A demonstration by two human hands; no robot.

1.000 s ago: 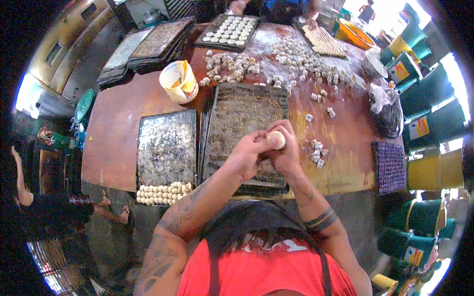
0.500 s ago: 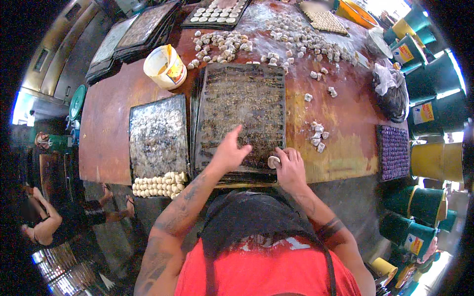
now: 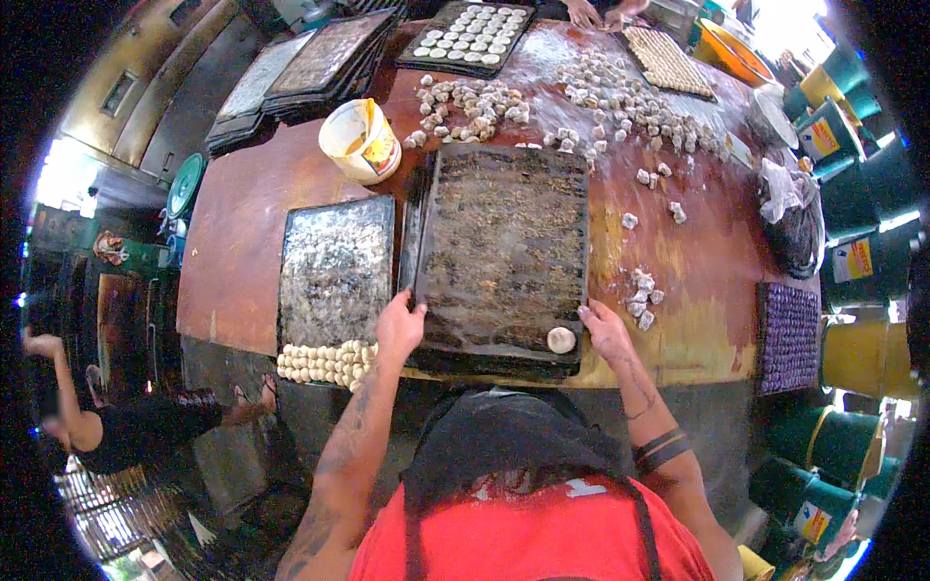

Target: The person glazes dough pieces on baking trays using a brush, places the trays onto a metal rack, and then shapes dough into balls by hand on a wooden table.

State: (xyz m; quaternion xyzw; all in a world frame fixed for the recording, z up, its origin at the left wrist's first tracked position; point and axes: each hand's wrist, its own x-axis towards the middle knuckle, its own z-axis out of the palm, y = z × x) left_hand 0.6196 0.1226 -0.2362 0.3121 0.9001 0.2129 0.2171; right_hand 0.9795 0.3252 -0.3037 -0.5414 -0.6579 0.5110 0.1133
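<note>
Apparently left hand (image 3: 399, 326) and right hand (image 3: 608, 331), both partly hidden, clamp the dark tray (image 3: 504, 252) at opposite edges.

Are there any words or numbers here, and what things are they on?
Green buckets, right side: printed labels, but I don't copy out words.
White bucket: print too small and blurred to read.
Red shirt: white marks near its top, too unclear to read.

Rough, matt, crusted metal tray (image 3: 504, 237) and smooth plastic bucket (image 3: 354, 168)
</note>
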